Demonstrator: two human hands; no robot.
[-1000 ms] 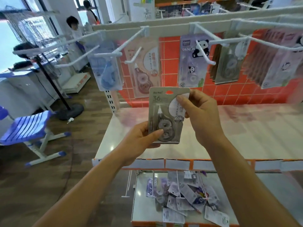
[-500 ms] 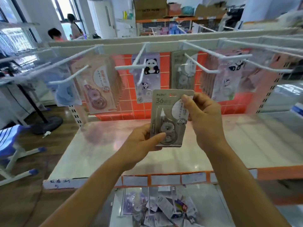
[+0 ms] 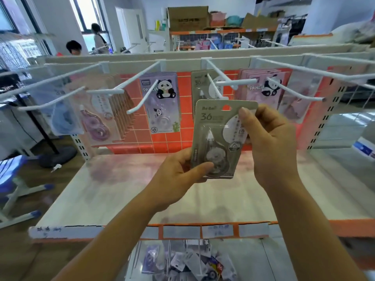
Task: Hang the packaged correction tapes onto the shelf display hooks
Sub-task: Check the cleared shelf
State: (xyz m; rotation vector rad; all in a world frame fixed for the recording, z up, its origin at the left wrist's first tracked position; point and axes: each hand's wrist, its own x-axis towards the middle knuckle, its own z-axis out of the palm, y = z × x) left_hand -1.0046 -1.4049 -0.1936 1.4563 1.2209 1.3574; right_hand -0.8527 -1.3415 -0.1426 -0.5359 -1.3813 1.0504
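Note:
A grey packaged correction tape (image 3: 217, 126) marked "36" is held upright in front of me, its hang hole at the top. My left hand (image 3: 178, 179) pinches its lower left corner, thumb on the blister. My right hand (image 3: 269, 142) grips its right edge, index finger at the top right corner. Just behind it, a white hook (image 3: 218, 92) carries matching grey packs (image 3: 199, 84). The held pack sits below and in front of that hook's tip.
More white hooks hold purple panda packs (image 3: 162, 102), pink panda packs (image 3: 263, 88), pink tape packs (image 3: 101, 120) and blue ones (image 3: 65, 118). A white shelf board (image 3: 121, 189) lies below. Several loose packs (image 3: 194, 262) lie on the lower shelf. Two people stand far left behind the rack.
My view has swung right and up, so the grey-pack hook now sits directly behind the held pack. Both hands keep the same grip on the pack.

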